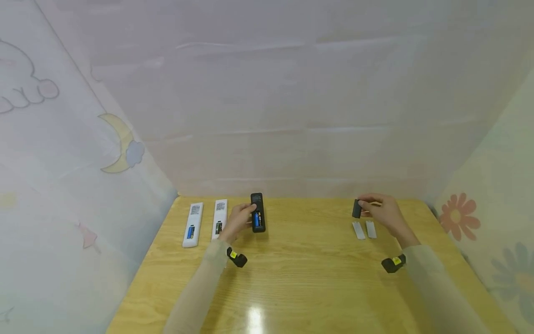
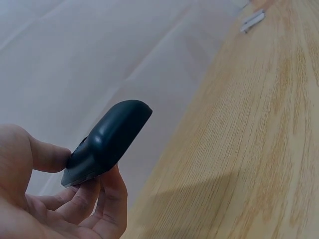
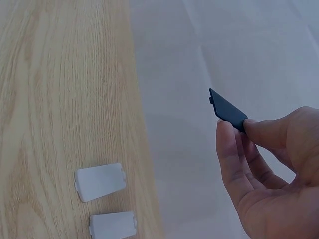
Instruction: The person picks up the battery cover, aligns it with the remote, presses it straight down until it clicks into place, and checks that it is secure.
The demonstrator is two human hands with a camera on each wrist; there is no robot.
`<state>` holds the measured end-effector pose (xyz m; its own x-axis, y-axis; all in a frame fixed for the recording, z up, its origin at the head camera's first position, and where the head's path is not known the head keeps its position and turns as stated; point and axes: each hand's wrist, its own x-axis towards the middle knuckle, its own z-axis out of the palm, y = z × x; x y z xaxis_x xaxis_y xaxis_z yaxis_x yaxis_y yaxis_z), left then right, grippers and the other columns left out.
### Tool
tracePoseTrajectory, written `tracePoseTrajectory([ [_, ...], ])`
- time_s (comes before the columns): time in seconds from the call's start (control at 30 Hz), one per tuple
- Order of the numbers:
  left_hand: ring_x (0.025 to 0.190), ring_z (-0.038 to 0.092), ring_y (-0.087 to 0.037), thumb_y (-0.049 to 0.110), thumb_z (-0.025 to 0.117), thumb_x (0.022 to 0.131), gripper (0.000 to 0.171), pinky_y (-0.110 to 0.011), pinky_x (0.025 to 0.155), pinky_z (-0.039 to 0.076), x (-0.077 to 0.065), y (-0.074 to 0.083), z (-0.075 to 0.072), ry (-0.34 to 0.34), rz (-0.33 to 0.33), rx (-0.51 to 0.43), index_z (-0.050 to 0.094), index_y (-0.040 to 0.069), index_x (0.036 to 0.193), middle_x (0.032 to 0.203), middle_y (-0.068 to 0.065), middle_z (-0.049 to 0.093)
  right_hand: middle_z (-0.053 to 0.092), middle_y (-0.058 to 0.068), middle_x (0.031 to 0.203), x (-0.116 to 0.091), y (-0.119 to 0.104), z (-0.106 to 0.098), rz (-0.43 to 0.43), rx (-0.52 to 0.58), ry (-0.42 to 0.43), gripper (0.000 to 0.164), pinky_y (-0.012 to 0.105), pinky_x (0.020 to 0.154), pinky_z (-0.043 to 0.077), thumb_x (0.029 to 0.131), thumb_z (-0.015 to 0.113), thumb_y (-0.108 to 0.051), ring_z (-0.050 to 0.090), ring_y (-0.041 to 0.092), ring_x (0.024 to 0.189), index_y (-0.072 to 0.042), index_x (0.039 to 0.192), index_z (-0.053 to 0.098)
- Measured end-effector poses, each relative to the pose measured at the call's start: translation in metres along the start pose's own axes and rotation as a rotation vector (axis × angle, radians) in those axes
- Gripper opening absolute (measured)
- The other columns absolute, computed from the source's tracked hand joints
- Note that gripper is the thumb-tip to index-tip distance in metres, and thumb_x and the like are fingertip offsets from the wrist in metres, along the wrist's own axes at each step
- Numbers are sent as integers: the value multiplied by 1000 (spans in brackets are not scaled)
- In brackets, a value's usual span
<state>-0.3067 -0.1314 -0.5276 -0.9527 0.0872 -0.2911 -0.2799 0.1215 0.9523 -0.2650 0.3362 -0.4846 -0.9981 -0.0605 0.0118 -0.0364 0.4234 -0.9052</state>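
Observation:
My left hand (image 1: 238, 221) grips a black remote control (image 1: 257, 202) above the table, its back turned up. The remote's battery compartment is uncovered, and batteries (image 1: 258, 219) with a blue one among them lie inside. In the left wrist view the thumb presses one side of the remote (image 2: 117, 132) and the fingers support the other. On the right, my right hand (image 1: 385, 212) pinches a small black battery cover (image 1: 356, 208) between thumb and fingertips. It hovers over two white battery covers (image 1: 359, 230) lying side by side on the table.
Two white remotes lie at the left of the wooden table (image 1: 308, 273): one white remote (image 1: 193, 224) farther left, another white remote (image 1: 219, 214) partly behind my left hand. Both show batteries in uncovered compartments. A pale cloth wall (image 1: 292, 116) rises behind the table's back edge.

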Motion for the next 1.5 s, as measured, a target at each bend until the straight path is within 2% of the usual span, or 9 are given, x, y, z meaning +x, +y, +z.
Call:
tracePoseTrajectory([
  [0.17, 136, 61, -43, 37, 59, 111, 62, -53, 111, 55, -2, 1, 3, -12, 2, -15, 45, 0, 159, 152, -22, 57, 56, 32, 141, -1, -2, 1, -5, -5, 4, 43, 43, 92, 65, 111, 62, -24, 75, 7, 93, 5, 142, 62],
  [0.37, 137, 59, -44, 39, 59, 111, 65, -53, 110, 55, -3, 2, 3, -13, 4, -17, 44, 0, 160, 154, -23, 56, 56, 33, 140, 0, -6, 4, -30, -20, 8, 43, 36, 87, 66, 110, 62, -24, 75, 7, 92, 5, 142, 63],
  [0.6, 136, 61, -43, 38, 60, 110, 63, -52, 110, 56, -1, 4, 8, -26, 10, -21, 45, 0, 159, 153, -22, 57, 57, 32, 139, -1, -9, 3, -41, -34, 12, 41, 38, 88, 66, 111, 62, -22, 74, 4, 92, 5, 141, 64],
  [0.83, 132, 64, -41, 35, 60, 110, 60, -51, 107, 58, 0, 8, 15, -31, 28, -23, 48, -1, 157, 150, -22, 59, 56, 36, 140, -4, -9, 0, -67, -17, 2, 41, 27, 83, 66, 110, 62, -19, 75, 7, 93, 8, 142, 62],
  [1.2, 133, 64, -40, 38, 60, 110, 61, -51, 108, 57, 3, 4, 15, -46, 18, -17, 48, 3, 158, 149, -19, 60, 58, 34, 140, -5, -14, 5, -62, -36, 3, 42, 28, 83, 66, 111, 62, -24, 76, 3, 92, 5, 140, 64],
  [1.5, 134, 63, -41, 38, 59, 111, 61, -51, 109, 57, 2, 6, 17, -50, 20, -25, 48, 2, 158, 150, -20, 59, 57, 35, 143, -4, -21, 11, -79, -13, -6, 40, 26, 82, 65, 111, 61, -19, 75, 1, 94, 6, 142, 62],
])
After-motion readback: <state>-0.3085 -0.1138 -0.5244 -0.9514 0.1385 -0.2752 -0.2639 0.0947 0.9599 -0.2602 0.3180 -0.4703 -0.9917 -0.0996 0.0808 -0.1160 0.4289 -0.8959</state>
